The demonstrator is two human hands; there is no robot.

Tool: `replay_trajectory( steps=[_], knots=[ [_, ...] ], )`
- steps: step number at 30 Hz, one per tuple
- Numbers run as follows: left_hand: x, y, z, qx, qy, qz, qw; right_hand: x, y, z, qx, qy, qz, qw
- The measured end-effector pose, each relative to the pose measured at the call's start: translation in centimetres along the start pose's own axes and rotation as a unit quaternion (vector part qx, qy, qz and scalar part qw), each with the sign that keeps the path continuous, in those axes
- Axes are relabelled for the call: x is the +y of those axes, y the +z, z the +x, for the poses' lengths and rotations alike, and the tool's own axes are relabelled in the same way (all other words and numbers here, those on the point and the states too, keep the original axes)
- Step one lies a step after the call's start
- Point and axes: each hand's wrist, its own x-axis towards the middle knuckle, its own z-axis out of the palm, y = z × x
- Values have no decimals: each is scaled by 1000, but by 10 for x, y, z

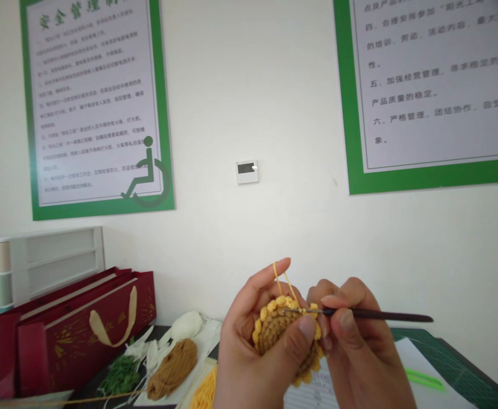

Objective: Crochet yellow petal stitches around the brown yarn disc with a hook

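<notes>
My left hand grips a round crocheted piece, brown in the middle with a yellow scalloped edge. Its thumb presses on the front of the piece, and yellow yarn loops over the raised index finger. Between the thumb and fingers of my right hand is a crochet hook with a dark handle. The hook's metal end lies across the upper part of the piece, with yellow yarn around it at the edge.
At the left lie a brown yarn ball, green yarn, white yarn and yellow yarn. Behind them stand red gift bags and drawers. A green mat, paper and a bright green item are at the right.
</notes>
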Motion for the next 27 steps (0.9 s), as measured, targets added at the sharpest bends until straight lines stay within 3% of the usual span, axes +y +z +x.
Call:
replay_trajectory(
  steps=[5,12,20,27],
  knots=[
    [3,-2,0,-51,-38,-16,998,0,-3,1,-6,-12,-13,1000],
    [9,-4,0,-108,-77,-54,990,-3,-2,2,2,73,38,997],
    [9,-12,2,-174,-119,-75,975,-6,-7,2,3,45,35,998],
    [13,-3,-1,-176,-135,-132,966,-12,-2,4,15,105,65,992]
  ],
)
